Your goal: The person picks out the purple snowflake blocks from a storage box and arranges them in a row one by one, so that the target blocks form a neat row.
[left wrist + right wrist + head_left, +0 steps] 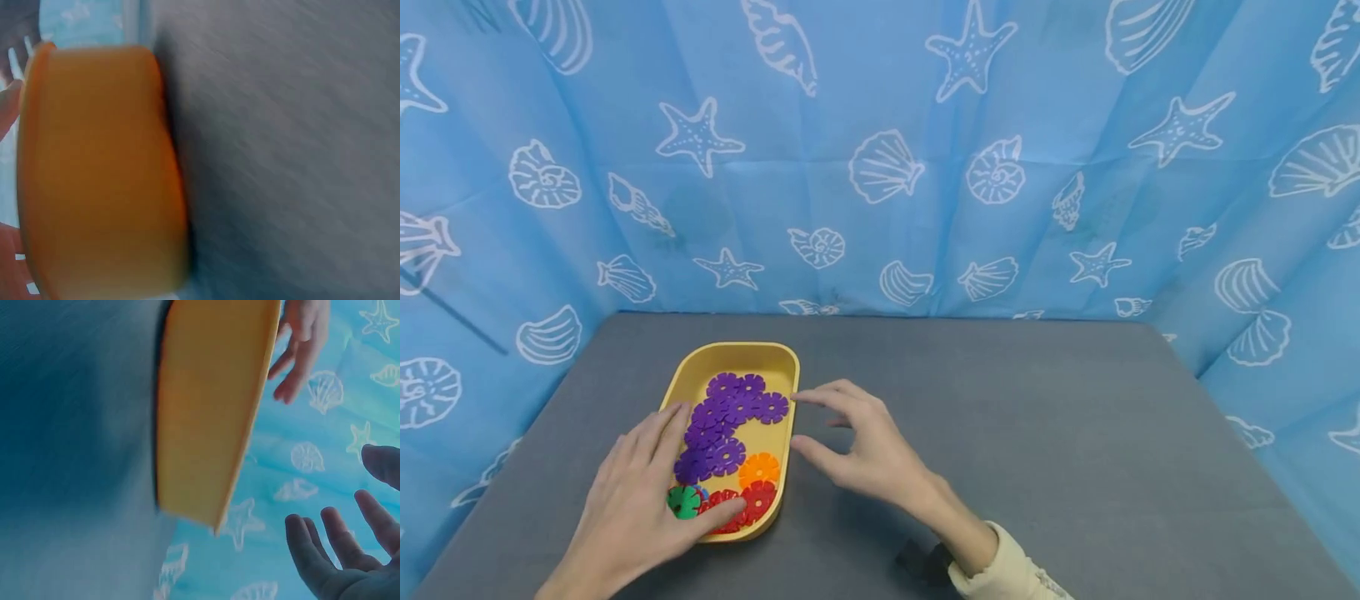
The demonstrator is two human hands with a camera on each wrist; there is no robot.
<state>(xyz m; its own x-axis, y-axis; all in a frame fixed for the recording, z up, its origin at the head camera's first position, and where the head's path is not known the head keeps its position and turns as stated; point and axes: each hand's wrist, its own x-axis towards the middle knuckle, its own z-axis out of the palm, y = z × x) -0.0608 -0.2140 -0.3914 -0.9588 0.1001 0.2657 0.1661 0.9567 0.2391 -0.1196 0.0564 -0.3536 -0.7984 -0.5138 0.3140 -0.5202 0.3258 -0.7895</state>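
A yellow tray (762, 355) with rounded corners holds flat, notched flower-shaped plastic discs. Purple discs (741, 407) lie in a cluster through its middle. Toward the near end are an orange disc (758, 470), red discs (758, 502), a green disc (684, 502) and a sliver of blue. My left hand (636, 492) lies over the tray's left edge, fingers extended, its thumb reaching above the red discs; whether it touches them I cannot tell. Beside the right rim is my right hand (876, 442), fingers and thumb spread with nothing between them. The wrist views show the tray's outer wall (100, 169).
The tray stands on a grey table (1000, 433), left of its middle. A blue curtain (940, 233) printed with white shells and starfish hangs behind the table and along both sides. A small dark object (922, 562) shows at the right wrist.
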